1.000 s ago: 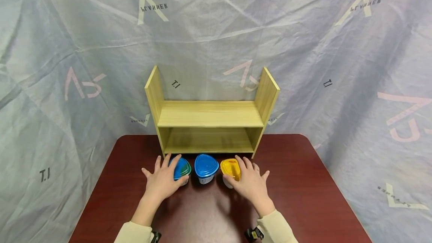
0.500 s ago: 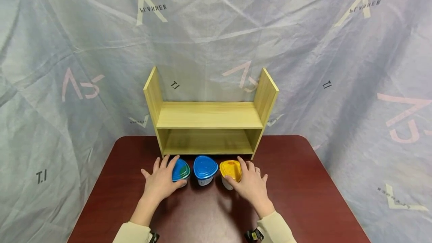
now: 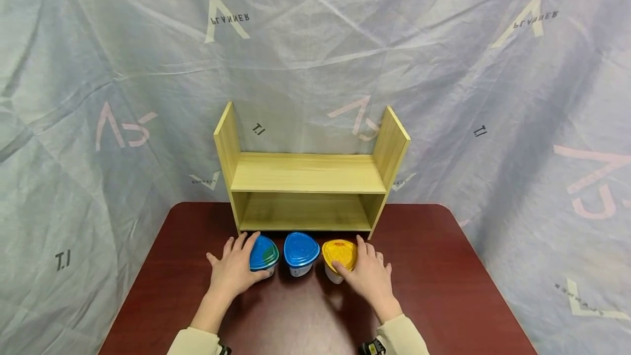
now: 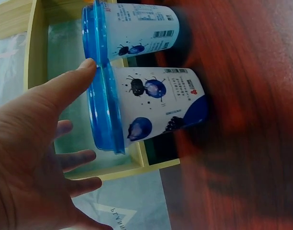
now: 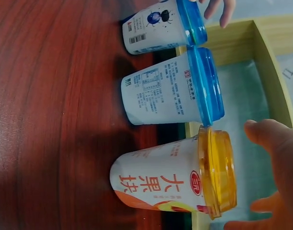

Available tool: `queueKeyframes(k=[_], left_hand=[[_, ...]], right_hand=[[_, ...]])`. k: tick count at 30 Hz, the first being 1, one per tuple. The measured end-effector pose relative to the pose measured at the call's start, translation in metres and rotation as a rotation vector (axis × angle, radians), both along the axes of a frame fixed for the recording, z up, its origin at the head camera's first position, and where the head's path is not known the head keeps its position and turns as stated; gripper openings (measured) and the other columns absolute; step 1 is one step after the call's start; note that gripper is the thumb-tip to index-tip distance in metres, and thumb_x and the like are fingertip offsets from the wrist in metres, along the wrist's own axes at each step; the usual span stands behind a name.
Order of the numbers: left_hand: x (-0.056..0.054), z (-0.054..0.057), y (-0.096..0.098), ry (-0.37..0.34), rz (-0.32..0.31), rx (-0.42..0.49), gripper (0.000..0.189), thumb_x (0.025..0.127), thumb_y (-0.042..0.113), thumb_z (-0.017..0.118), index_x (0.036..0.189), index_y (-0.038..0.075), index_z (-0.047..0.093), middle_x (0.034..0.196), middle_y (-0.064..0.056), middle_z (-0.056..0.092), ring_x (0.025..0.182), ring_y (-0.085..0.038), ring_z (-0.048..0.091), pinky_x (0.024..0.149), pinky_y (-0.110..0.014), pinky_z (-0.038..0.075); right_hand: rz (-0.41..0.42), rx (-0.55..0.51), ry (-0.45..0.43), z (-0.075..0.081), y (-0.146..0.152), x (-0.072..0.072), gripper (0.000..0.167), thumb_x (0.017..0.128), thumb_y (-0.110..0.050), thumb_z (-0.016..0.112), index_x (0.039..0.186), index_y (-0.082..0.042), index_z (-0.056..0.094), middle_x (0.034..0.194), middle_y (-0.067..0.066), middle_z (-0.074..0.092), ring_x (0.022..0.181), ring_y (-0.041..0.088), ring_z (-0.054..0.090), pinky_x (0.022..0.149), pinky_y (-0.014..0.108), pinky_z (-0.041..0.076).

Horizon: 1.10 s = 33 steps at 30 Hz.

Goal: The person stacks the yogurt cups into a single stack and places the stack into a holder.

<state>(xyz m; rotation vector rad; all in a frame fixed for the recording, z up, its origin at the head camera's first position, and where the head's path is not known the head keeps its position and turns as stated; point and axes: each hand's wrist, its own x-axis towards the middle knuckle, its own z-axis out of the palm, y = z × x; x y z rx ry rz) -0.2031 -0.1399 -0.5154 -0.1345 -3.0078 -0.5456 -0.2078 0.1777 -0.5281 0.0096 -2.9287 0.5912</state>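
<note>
Three lidded yogurt cups stand upright in a row: a blue-lidded cup (image 3: 263, 253) on the left, a second blue-lidded cup (image 3: 301, 250) in the middle and a yellow-lidded cup (image 3: 340, 255) on the right. My left hand (image 3: 230, 270) is spread around the left cup; its thumb tip overlaps the lid edge in the left wrist view, and contact is unclear. Beside the yellow lid hovers my right hand (image 3: 370, 278), fingers spread. Its thumb (image 5: 264, 132) is apart from that lid in the right wrist view. Neither hand grips anything.
A light wooden shelf (image 3: 308, 173) with two levels and raised sides stands just behind the cups. Everything rests on a dark red table (image 3: 434, 278). A grey printed cloth (image 3: 305, 43) hangs behind and at both sides.
My right hand has shifted slightly right, so more of the yellow lid shows. My left hand has edged back a little from the left lid. The cups stay in place.
</note>
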Motion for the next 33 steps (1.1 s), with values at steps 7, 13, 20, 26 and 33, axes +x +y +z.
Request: queueKeyframes(k=[7,13,20,26,33], left_hand=[[-0.002,-0.005,-0.002,0.010,0.012,0.006,0.099,0.072,0.054,0.088,0.152,0.019,0.043,0.149,-0.021,0.046,0.138,-0.048,0.037,0.093,-0.089,0.018],[-0.003,-0.008,-0.004,0.019,0.021,0.027,0.100,0.070,0.055,0.089,0.151,0.016,0.044,0.147,-0.023,0.047,0.136,-0.048,0.038,0.093,-0.089,0.019],[-0.003,-0.014,-0.006,0.013,0.034,0.049,0.103,0.070,0.054,0.089,0.152,0.013,0.042,0.147,-0.024,0.047,0.135,-0.049,0.038,0.091,-0.090,0.018],[-0.004,-0.020,-0.008,0.005,0.061,0.081,0.108,0.070,0.057,0.088,0.153,0.010,0.038,0.144,-0.022,0.050,0.135,-0.047,0.039,0.091,-0.090,0.018],[-0.007,-0.026,-0.011,-0.015,0.081,0.106,0.108,0.071,0.060,0.086,0.151,0.005,0.040,0.145,-0.022,0.051,0.135,-0.045,0.042,0.093,-0.088,0.019]], right_hand=[[-0.009,0.005,-0.003,-0.005,0.000,-0.001,0.101,0.081,-0.064,0.074,0.150,0.002,0.040,0.138,0.024,0.054,0.116,0.046,0.053,0.095,0.076,0.036],[-0.018,0.006,0.001,-0.006,0.000,-0.002,0.103,0.080,-0.065,0.075,0.149,0.004,0.041,0.137,0.024,0.055,0.116,0.045,0.053,0.095,0.075,0.037],[-0.015,-0.006,-0.004,-0.010,0.000,-0.002,0.102,0.079,-0.063,0.076,0.148,0.004,0.042,0.138,0.024,0.055,0.116,0.045,0.053,0.095,0.073,0.038],[-0.013,-0.009,0.001,-0.013,-0.002,-0.003,0.102,0.078,-0.062,0.078,0.148,0.003,0.043,0.137,0.023,0.056,0.116,0.043,0.054,0.095,0.071,0.040],[-0.003,-0.002,0.024,-0.015,-0.003,-0.004,0.101,0.075,-0.058,0.083,0.146,0.004,0.045,0.133,0.024,0.058,0.111,0.043,0.056,0.090,0.070,0.043]])
